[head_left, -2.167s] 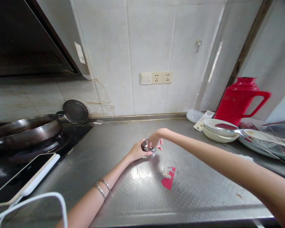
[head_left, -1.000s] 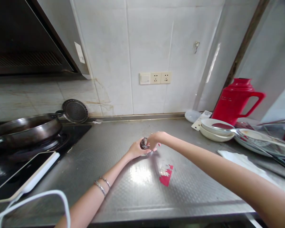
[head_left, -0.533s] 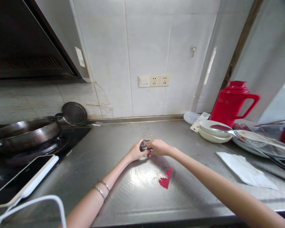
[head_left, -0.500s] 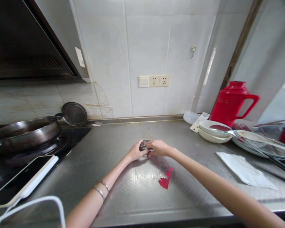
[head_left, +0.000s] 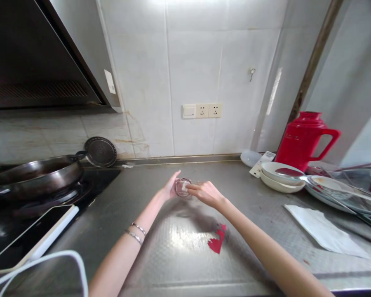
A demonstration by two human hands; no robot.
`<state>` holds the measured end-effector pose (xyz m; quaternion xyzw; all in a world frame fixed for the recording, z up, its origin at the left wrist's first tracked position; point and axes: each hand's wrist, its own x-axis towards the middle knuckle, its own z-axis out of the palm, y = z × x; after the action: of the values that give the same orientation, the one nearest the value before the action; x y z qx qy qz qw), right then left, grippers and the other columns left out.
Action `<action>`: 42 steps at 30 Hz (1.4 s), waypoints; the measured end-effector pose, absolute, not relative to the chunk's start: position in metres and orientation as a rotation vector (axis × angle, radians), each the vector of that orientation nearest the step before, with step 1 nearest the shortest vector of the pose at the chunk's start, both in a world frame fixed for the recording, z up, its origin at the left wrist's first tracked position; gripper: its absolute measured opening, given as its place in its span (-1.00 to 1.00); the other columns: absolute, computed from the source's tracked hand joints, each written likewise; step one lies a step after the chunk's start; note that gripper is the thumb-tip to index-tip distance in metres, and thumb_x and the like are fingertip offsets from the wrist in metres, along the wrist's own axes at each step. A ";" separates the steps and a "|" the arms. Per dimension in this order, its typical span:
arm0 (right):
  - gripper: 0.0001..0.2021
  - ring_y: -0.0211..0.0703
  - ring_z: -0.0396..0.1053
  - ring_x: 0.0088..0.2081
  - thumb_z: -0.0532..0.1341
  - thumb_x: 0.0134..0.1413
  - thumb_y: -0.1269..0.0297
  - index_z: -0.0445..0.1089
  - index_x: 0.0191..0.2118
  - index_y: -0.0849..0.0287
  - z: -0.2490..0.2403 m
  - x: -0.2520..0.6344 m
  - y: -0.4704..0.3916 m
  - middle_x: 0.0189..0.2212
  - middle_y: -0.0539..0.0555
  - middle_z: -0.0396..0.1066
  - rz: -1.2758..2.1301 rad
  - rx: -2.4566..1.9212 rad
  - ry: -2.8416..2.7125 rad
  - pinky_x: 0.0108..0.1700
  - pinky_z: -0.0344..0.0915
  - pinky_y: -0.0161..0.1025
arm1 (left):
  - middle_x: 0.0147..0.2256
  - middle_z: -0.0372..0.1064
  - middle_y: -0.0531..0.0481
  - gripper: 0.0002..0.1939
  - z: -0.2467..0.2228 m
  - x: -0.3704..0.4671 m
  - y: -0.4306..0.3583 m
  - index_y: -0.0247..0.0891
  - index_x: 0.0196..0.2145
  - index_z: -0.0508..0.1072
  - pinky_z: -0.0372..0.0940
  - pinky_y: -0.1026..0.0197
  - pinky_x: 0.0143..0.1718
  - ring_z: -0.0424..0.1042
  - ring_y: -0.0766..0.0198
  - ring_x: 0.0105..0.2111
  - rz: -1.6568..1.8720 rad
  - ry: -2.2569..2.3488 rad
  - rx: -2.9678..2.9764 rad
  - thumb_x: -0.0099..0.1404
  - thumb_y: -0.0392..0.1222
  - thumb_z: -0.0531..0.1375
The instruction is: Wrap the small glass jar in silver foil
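Cradling a small clear glass (head_left: 183, 187) above the steel bench (head_left: 185, 247), the left hand (head_left: 170, 190) curls loosely round its far side, seemingly to steady it, while the right hand (head_left: 205, 193) has its fingertips pinched at the rim. Just nearer than the glass, a red scrap (head_left: 217, 242) lies on the bench. What the glass contains is hard to make out, and the wok (head_left: 34, 178) left of it is cut off by the frame edge.

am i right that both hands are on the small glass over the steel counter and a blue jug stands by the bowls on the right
Not quite: the jug is red, not blue, as the head view shows. Both the left hand and right hand are on the small glass over the steel counter, with the bowls beside the jug.
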<state>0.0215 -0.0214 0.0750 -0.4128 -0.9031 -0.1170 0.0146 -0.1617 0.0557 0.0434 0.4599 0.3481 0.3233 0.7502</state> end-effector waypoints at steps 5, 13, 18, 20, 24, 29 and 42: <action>-0.72 -0.11 0.40 -0.11 -0.06 0.28 0.40 0.32 -0.04 0.09 0.067 0.016 -0.016 0.17 0.12 0.22 -0.387 -1.336 -2.796 -0.13 0.25 -0.24 | -0.54 0.44 -0.04 -0.62 0.045 -0.154 0.050 -0.37 -0.30 0.50 0.34 0.19 -0.51 0.41 0.25 -0.57 0.769 0.799 0.920 0.15 0.04 0.17; -0.64 0.00 0.26 -0.02 -0.03 0.22 0.45 0.27 0.08 0.06 0.053 0.012 -0.017 0.23 0.04 0.14 -0.469 -1.372 -2.618 -0.14 0.29 -0.15 | -0.52 0.41 0.06 -0.73 0.038 -0.143 0.043 -0.30 -0.38 0.44 0.22 0.34 -0.56 0.34 0.38 -0.58 1.141 0.782 0.931 0.04 -0.04 0.23; -0.60 -0.05 0.27 -0.03 -0.01 0.14 0.50 0.32 0.04 0.04 0.044 0.004 -0.019 0.13 0.05 0.29 -0.279 -1.390 -2.477 -0.10 0.28 -0.20 | -0.51 0.44 0.02 -0.68 0.037 -0.141 0.041 -0.31 -0.38 0.44 0.20 0.33 -0.55 0.37 0.35 -0.57 1.274 0.740 0.907 -0.05 -0.03 0.27; -0.60 -0.11 0.33 -0.07 0.03 0.09 0.51 0.33 0.01 0.03 0.037 -0.001 -0.019 0.04 0.04 0.36 -0.137 -1.370 -2.394 -0.13 0.28 -0.26 | -0.51 0.45 0.00 -0.67 0.036 -0.141 0.041 -0.32 -0.37 0.44 0.22 0.31 -0.54 0.40 0.31 -0.55 1.310 0.729 0.894 -0.06 -0.03 0.27; -0.61 -0.25 0.40 -0.28 0.10 0.01 0.48 0.31 -0.01 0.06 0.023 -0.013 -0.019 -0.08 0.03 0.41 0.137 -1.212 -2.185 -0.23 0.28 -0.36 | -0.52 0.45 -0.02 -0.68 0.036 -0.141 0.038 -0.32 -0.36 0.43 0.24 0.29 -0.52 0.42 0.27 -0.54 1.357 0.708 0.873 -0.03 -0.04 0.25; -0.82 -0.27 0.39 -0.33 0.12 0.10 0.41 0.36 -0.17 0.14 0.012 -0.022 -0.017 -0.19 0.06 0.40 0.195 -1.089 -2.028 -0.27 0.29 -0.36 | -0.53 0.44 0.00 -0.72 0.037 -0.135 0.029 -0.31 -0.35 0.42 0.23 0.30 -0.55 0.40 0.29 -0.57 1.364 0.652 0.799 0.02 -0.07 0.24; -0.73 -0.15 0.38 -0.12 -0.02 0.28 0.41 0.30 0.00 0.04 0.045 0.023 -0.017 -0.02 0.07 0.38 -0.442 -1.256 -2.608 -0.28 0.24 -0.34 | -0.49 0.48 -0.20 -0.53 0.030 -0.143 0.038 -0.40 -0.40 0.47 0.34 0.10 -0.42 0.45 0.13 -0.51 0.973 0.566 0.580 0.23 0.13 0.08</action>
<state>0.0231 -0.0165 0.0454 -0.4264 -0.8856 -0.1502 0.1064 -0.1429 0.0385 0.0300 0.2710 0.2645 0.4545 0.8063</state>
